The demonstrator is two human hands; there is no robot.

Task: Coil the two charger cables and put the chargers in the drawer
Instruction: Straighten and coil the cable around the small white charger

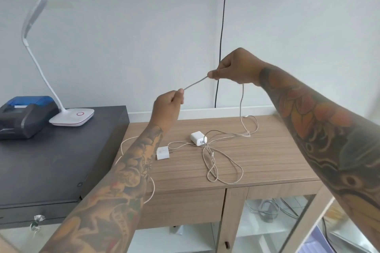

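Two white chargers lie on the wooden cabinet top (267,162): a larger charger (197,138) and a smaller charger (162,152) to its left. Pale cables sprawl around them in loose loops (224,170). My left hand (167,107) and my right hand (236,68) are raised above the cabinet, each pinching one cable (195,83) that runs taut between them. From my right hand the cable hangs down to the cabinet top. Another stretch of cable curves behind my left forearm. The drawer front (185,207) below the top is closed.
A black cash drawer (51,160) stands to the left, carrying a white desk lamp (72,117) and a dark receipt printer (24,115). A black wire (221,37) hangs down the wall. A glass cabinet door (304,222) stands open at lower right.
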